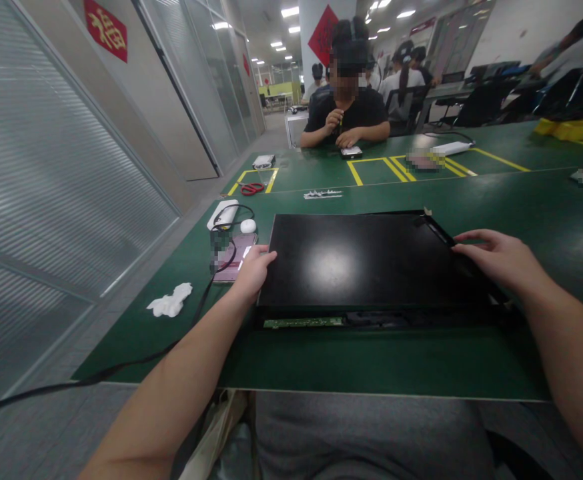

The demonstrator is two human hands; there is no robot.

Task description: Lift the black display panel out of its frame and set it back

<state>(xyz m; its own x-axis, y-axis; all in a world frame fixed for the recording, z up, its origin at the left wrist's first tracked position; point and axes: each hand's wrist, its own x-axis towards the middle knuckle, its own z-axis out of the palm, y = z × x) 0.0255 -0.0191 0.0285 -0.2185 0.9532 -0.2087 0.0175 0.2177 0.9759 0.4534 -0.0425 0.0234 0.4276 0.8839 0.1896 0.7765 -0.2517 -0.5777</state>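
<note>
A flat black display panel (341, 260) lies on the green table in front of me, slightly askew over a black screen housing (441, 230) whose rim shows along the right and far sides. Along the near edge a narrow green circuit board (304, 323) is exposed. My left hand (255, 270) grips the panel's left edge, thumb on top and fingers partly hidden beyond it. On the opposite side, my right hand (501, 257) pinches the rim of the housing between thumb and fingers.
Left of the panel are a phone (234, 259), a white earbud case (248, 226), a white power bank (223, 215), a black cable (199, 310) and crumpled tissue (170, 301). Beyond lie small metal strips (323, 195) and red-handled scissors (252, 189). A person (346, 113) sits across the table.
</note>
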